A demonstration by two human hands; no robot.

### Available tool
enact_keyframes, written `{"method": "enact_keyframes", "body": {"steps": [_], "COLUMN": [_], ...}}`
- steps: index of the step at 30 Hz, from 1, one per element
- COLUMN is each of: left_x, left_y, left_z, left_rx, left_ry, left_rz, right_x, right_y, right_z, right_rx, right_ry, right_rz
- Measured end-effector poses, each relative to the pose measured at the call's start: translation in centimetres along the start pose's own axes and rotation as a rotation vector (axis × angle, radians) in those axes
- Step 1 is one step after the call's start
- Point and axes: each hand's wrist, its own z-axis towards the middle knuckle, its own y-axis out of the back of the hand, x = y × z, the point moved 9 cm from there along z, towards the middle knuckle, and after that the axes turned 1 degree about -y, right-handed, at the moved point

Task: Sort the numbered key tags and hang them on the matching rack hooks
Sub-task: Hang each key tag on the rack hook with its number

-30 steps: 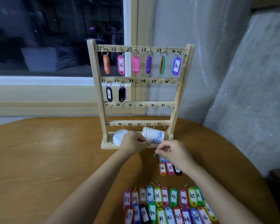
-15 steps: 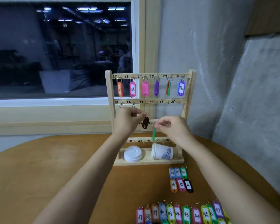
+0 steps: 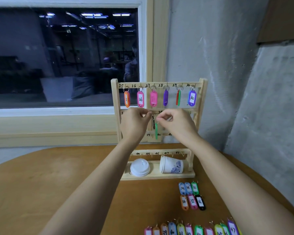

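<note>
**Both hands at the rack's second rail**

Wooden rack (image 3: pixel 203 99) stands at the far edge of the table (image 3: pixel 58 184). Left hand (image 3: pixel 134 122) pinches the top of a black tag (image 3: pixel 153 123). Right hand (image 3: pixel 176 123), just beside it, pinches a green tag (image 3: pixel 156 132) that hangs edge-on. Paper cup (image 3: pixel 171 165) lies on its side beside a white lid (image 3: pixel 140 167) on the rack base. Six loose tags (image 3: pixel 192 195) lie near the right edge, and a tag row (image 3: pixel 193 229) lines the near edge.

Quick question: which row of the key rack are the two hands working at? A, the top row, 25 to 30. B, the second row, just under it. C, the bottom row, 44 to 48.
B: the left hand and the right hand are both up at the second rail, where a 34 label shows. The left pinches a black tag and the right a green tag.
</note>
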Motion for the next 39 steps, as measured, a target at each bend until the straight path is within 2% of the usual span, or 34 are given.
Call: {"method": "enact_keyframes", "body": {"steps": [8, 12, 18, 21, 25, 30, 34, 39], "left_x": [0.1, 0.3, 0.6, 1.2, 2.3, 5.4, 7.3, 8.5], "left_y": [-0.5, -0.2, 0.7, 0.6, -1.4, -6.3, -11.0, -15.8], "left_z": [-0.4, -0.6, -1.9, -3.1, -5.8, -9.7, -12.8, -15.7], "left_rx": [0.038, 0.049, 0.061, 0.100, 0.216, 0.404, 0.580, 0.748], "left_ry": [-0.072, -0.096, -0.141, -0.113, -0.102, -0.030, -0.033, -0.091], "left_rz": [0.099, 0.100, 0.128, 0.135, 0.164, 0.166, 0.146, 0.204], "right_x": [1.1, 1.5, 1.8, 1.7, -0.4, -6.6, -11.9, -15.5], "right_y": [0.5, 0.4, -0.7, -0.7, -1.1, -2.4, -3.4, -4.2], "right_z": [1.3, 1.8, 1.2, -0.1, -3.3, -7.6, -10.5, -12.6], "right_rx": [-0.114, -0.164, -0.141, -0.110, -0.030, 0.120, 0.219, 0.320], "right_ry": [0.009, 0.007, 0.077, 0.125, 0.119, -0.041, -0.170, -0.231], "right_rz": [-0.053, -0.156, -0.375, -0.379, -0.334, -0.320, -0.355, -0.353]}}
